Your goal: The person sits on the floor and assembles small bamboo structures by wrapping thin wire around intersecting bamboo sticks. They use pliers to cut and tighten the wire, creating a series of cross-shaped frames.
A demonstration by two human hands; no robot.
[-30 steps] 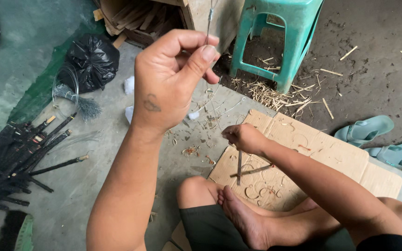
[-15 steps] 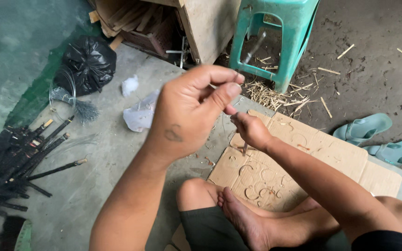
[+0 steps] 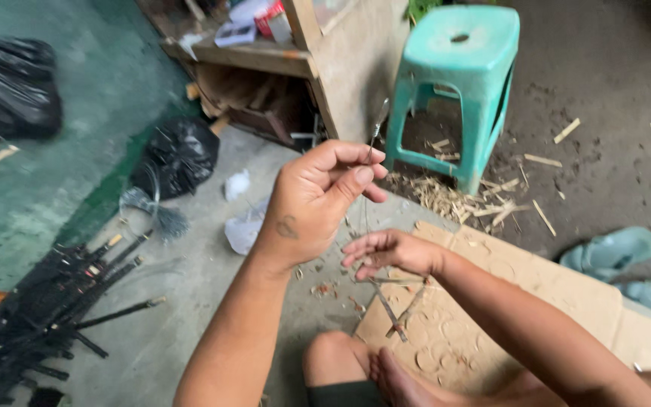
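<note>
From the head camera, your left hand [image 3: 318, 200] is raised in front of you, thumb and forefinger pressed together on a thin wire [image 3: 373, 139] that pokes up past the fingertips toward the turquoise plastic stool [image 3: 457, 83]. The wire's long axis runs near upright: it carries on below the pinch as a faint line dropping toward your right hand [image 3: 389, 252], which sits lower and closer to your body, just under the left. That right hand is loosely spread, fingers curved and half open; whether the fingertips actually catch the wire's lower end I cannot tell, it's too fine there. Directly beneath it lie crossed thin sticks [image 3: 393, 301] on the cardboard sheet [image 3: 536, 279]. Off to your left, well apart, a heap of black rods [image 3: 54, 301] rests on the concrete.
</note>
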